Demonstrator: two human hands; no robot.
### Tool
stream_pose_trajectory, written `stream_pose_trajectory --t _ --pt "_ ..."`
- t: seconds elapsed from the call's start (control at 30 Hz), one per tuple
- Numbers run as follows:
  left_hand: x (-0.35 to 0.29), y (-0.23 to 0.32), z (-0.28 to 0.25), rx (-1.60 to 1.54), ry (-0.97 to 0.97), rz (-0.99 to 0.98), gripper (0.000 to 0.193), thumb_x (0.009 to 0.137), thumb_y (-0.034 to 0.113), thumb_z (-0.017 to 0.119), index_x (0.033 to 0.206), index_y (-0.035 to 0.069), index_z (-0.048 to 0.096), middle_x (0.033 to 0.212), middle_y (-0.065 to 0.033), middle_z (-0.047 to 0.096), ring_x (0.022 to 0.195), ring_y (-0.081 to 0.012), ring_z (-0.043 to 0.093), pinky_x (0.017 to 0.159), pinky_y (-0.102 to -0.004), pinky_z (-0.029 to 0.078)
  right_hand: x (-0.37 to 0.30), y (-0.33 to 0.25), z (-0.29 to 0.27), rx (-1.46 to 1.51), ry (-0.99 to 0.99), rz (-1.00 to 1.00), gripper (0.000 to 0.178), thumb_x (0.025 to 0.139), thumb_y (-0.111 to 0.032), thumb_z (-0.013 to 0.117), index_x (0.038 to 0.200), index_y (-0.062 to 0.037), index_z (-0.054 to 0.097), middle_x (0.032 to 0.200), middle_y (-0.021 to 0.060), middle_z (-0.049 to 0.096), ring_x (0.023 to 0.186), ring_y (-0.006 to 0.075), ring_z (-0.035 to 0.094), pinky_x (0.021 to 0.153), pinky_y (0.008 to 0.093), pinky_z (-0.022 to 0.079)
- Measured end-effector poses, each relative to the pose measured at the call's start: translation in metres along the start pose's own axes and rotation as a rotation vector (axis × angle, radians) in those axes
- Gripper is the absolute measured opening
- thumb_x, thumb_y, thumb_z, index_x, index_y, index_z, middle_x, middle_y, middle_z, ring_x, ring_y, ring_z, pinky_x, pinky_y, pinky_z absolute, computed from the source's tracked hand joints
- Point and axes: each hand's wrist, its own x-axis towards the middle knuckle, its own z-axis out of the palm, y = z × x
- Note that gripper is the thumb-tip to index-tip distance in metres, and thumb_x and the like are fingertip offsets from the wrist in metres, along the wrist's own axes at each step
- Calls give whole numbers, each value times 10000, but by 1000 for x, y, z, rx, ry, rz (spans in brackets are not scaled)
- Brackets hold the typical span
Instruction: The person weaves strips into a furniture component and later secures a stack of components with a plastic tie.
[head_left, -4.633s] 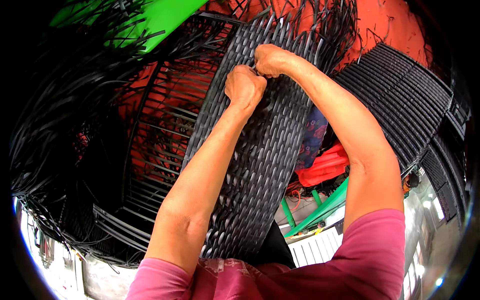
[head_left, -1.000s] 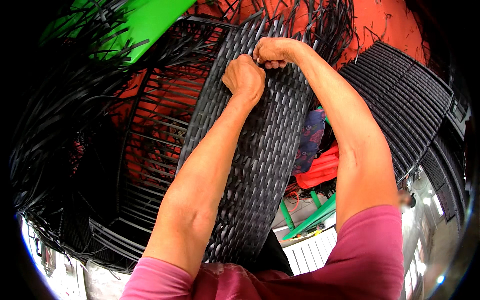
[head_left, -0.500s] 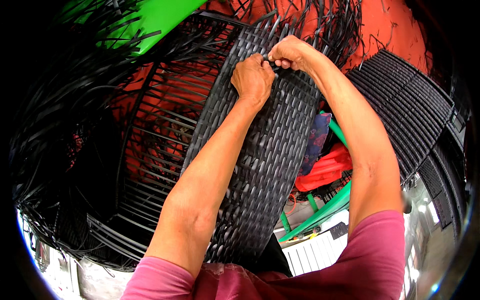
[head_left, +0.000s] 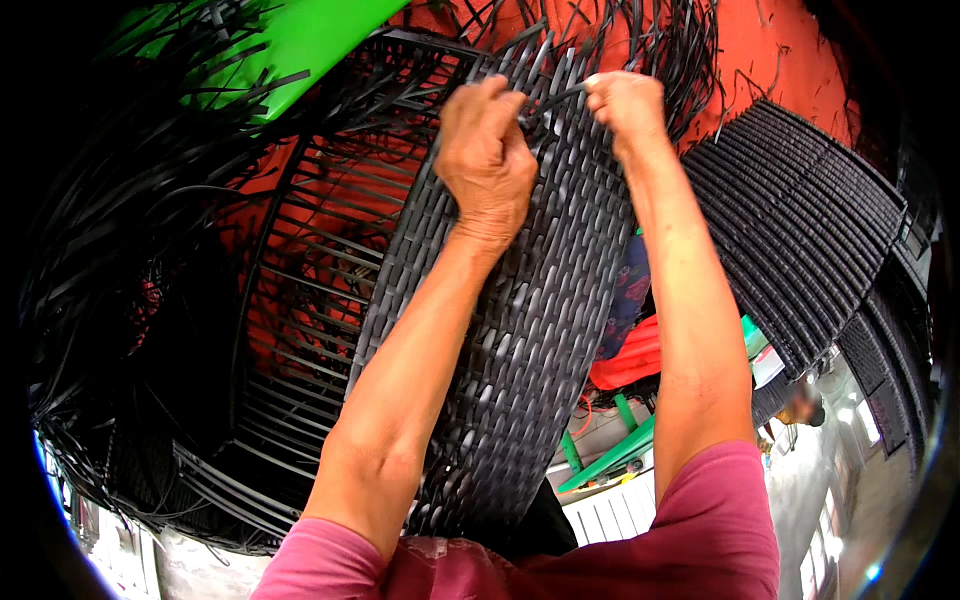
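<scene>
A long black woven panel of flat plastic strips runs from my body up to the far side. Over its upper left part is my left hand, slightly blurred, with bent fingers apart from the thumb; no strip is visible in its grasp. My right hand is closed above the panel's upper right edge. Between its thumb and fingers it pinches the end of a black strip, stretched from the weave near my left fingertips. Several loose strip ends stick up along the panel's far end.
Left of the panel is a black frame with slats, beside a tangle of loose black strips. A ribbed black panel stands at right. A green sheet, red surface and red cloth lie around.
My hands have moved apart. The right one has pulled a strip up and to the right, its forearm now straighter; the left has lifted off the weave and shifted slightly left.
</scene>
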Motion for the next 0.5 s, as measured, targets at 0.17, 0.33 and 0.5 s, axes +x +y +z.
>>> stream_pose_trajectory --t 0.17,0.33,0.5 --pt "22 -33 1 -282 -167 -448 195 921 120 553 1060 13 638 993 -27 637 801 -81 582 562 -210 516 28 -43 -26 65 -62 -279 87 826 -58 615 767 -5 652 619 5 577 473 52 468 408 181 343" --pt "44 -14 10 -786 -582 -611 300 904 182 589 1150 10 602 972 -80 669 819 -137 634 621 -249 529 11 -45 0 -226 -148 -564 177 785 -173 674 739 -3 654 585 22 588 440 76 489 414 223 372" --pt "42 -34 5 -922 -597 -804 226 928 156 559 1051 -27 607 878 -109 658 799 -171 637 646 -260 536 -11 -46 0 93 -328 -300 213 854 -239 642 888 -32 678 650 -15 605 511 35 488 465 183 371"
